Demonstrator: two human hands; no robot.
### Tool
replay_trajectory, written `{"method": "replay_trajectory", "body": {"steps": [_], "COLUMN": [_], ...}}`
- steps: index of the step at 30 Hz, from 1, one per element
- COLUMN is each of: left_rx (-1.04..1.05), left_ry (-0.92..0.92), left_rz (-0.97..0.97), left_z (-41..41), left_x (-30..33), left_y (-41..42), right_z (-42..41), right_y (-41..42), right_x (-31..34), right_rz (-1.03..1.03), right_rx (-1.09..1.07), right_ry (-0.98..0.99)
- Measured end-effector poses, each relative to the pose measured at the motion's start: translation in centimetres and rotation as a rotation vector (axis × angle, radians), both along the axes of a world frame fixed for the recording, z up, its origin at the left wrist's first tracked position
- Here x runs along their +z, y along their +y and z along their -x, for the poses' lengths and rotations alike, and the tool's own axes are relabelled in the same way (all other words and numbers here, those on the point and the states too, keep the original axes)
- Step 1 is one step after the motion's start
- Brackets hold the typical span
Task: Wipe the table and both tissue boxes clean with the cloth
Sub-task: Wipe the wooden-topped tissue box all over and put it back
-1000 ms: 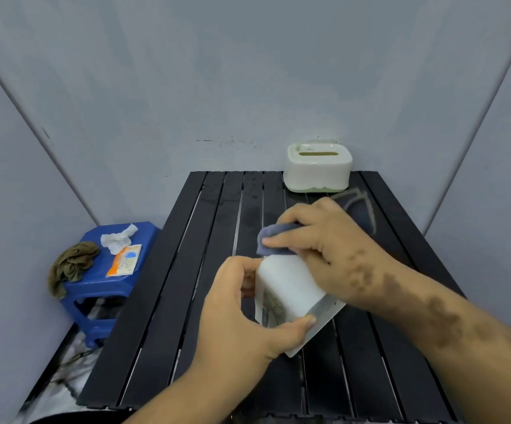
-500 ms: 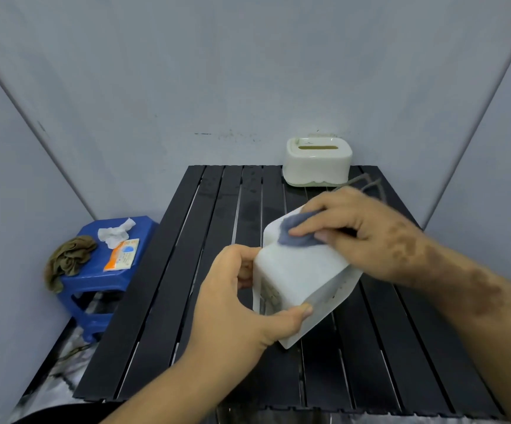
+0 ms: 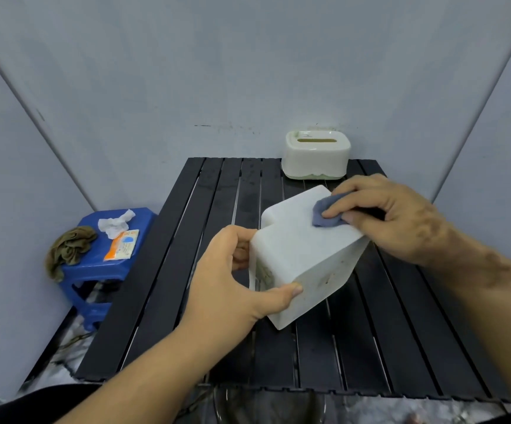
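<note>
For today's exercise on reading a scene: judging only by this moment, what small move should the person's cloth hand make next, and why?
Probably draw the blue cloth down the white tissue box toward its near end. The right hand presses it at the far end, the left hand holds the box tilted, and brown smudges show lower down.

One head-worn camera, close above the table (image 3: 168,301).
It faces forward and down, toward twelve o'clock.
</note>
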State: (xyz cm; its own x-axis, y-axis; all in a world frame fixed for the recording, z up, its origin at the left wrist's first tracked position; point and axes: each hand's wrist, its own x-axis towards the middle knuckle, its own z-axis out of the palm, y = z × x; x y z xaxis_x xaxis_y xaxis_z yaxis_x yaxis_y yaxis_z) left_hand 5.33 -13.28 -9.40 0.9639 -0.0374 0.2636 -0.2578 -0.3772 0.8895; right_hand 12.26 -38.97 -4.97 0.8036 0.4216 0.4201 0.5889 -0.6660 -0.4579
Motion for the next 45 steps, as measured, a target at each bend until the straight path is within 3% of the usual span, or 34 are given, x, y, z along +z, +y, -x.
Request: {"method": "replay_trajectory", "body": {"steps": [2,7,13,20,26,32,38,43,45], "left_rx": [0.007,-0.016,0.005,-0.021,0.001,-0.017,0.004,-0.01,-0.008], "left_ry": [-0.001,-0.01,0.01,-0.006,0.001,-0.002,-0.003,-0.013,-0.011], "left_rz": [0.019,0.009,0.013,0.016,0.009,-0.001,0.002,-0.021,-0.021], "left_z": [-0.1,-0.1,-0.2,-0.2,-0.3,-0.3,-0.1,0.1,0.1], "left_x": [-0.1,0.0,0.0,-0.1,0.0,0.1,0.2,0.2,0.1], "left_y": [0.0,0.1,0.0,0.1,-0.1,0.0,-0.3,-0.1,0.0], "right_z": [0.9,3.6,1.9,4.6,2.1,4.2,0.3,1.9,0.3], "right_y": [1.2,4.8,-0.6,4.3,-1.2,5.1,1.4,7.1,6.0], "right_x": [0.0,0.3,-0.3,-0.4,-0.5,-0.1,-0.2,0.8,0.8], "right_rz": [0.006,0.092,-0.002,0.067,-0.042,0.128,-0.002,0.163,0.193], "right_rx": [0.017,0.329,0.034,0.318,-0.021,0.246,-0.184,0.199,0.16], "right_ry": [-0.046,-0.019,-0.035,-0.083,-0.067,-0.129,-0.066,-0.035,-0.046]}}
